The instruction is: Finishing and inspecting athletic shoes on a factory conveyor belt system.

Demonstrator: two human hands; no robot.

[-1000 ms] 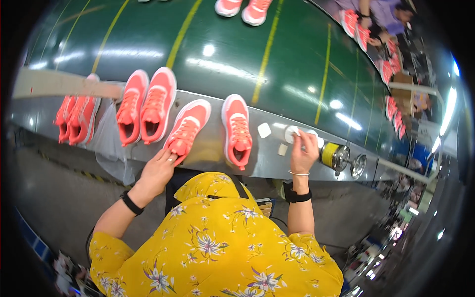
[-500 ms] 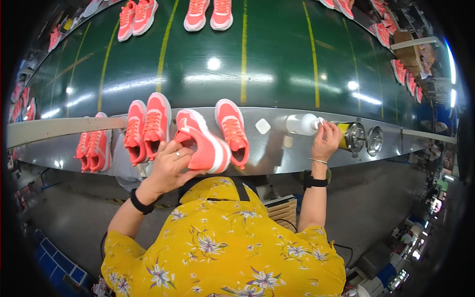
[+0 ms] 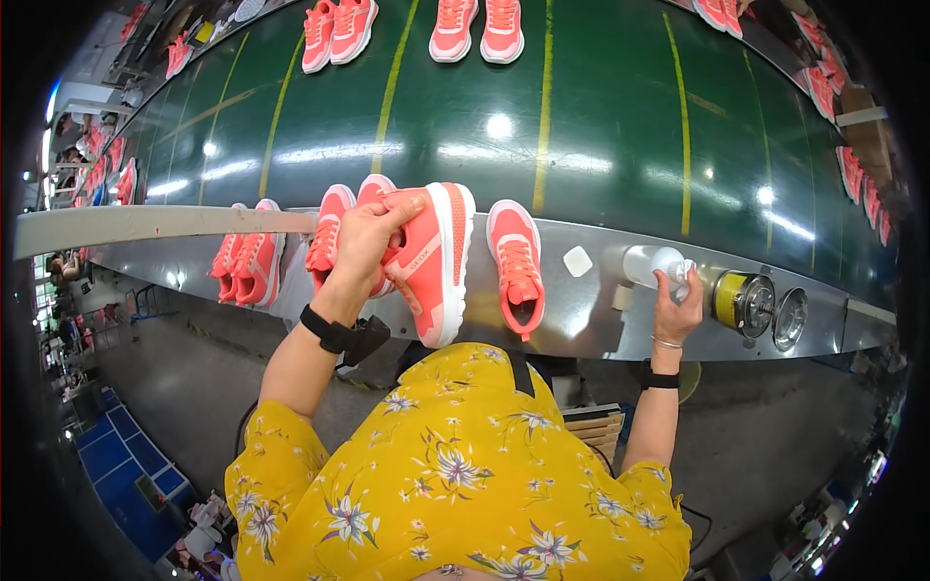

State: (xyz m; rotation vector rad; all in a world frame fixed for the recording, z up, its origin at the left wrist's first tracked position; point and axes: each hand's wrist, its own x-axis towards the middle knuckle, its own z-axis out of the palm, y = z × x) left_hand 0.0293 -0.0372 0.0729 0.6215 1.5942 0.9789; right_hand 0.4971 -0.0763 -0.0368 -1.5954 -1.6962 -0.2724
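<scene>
My left hand grips a coral sneaker near its collar. The shoe is tilted on its side, its white sole facing right. Its mate, another coral sneaker, stands on the metal ledge just to the right, toe away from me. Farther right, the fingers of my right hand pinch a small white wad at the mouth of a white plastic bottle, which lies or leans toward the right. Whether the wad is cloth or paper I cannot tell.
Beyond the metal ledge runs a green conveyor belt carrying coral sneakers. A yellow-and-metal can and a round metal lid stand right of my right hand. A pale bar crosses at left. A white square lies mid-ledge.
My left hand has lifted and turned the sneaker, so its sole now faces right. My right hand stays by the bottle's mouth with the white wad. The whole view has shifted.
</scene>
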